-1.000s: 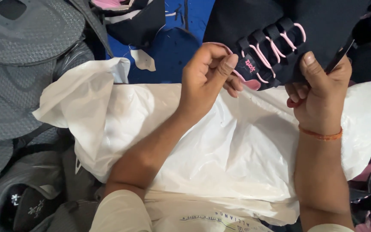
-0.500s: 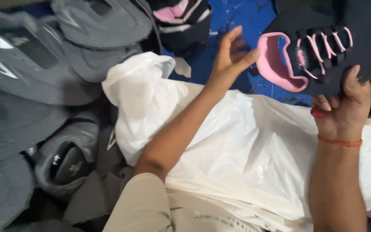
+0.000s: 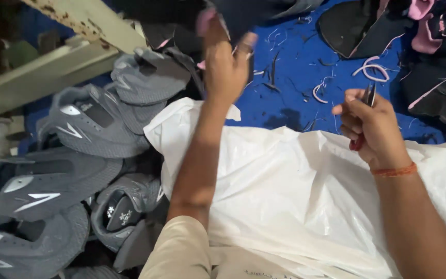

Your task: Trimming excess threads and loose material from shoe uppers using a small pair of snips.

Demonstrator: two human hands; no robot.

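Observation:
My left hand (image 3: 225, 64) is stretched far forward, blurred, its fingers curled on a black shoe upper with pink trim (image 3: 218, 13) at the top edge of the view. My right hand (image 3: 370, 126) is closed around small thread snips (image 3: 370, 94); the metal tips stick up above my fingers and a red handle shows below them. It hovers over the far edge of a white plastic sheet (image 3: 295, 196) that is spread across my lap. The black upper's full shape is hidden by my hand and the frame edge.
Several grey shoe uppers (image 3: 83, 129) are piled at the left. Ahead is a blue mat (image 3: 295, 62) strewn with pink and dark thread scraps (image 3: 370, 72). Black and pink uppers (image 3: 434, 46) lie at the top right. A pale worn beam (image 3: 89, 23) crosses the top left.
The black and pink upper has left my right hand, which now holds only the snips. My left hand has reached forward and up with the upper. The view has swung left.

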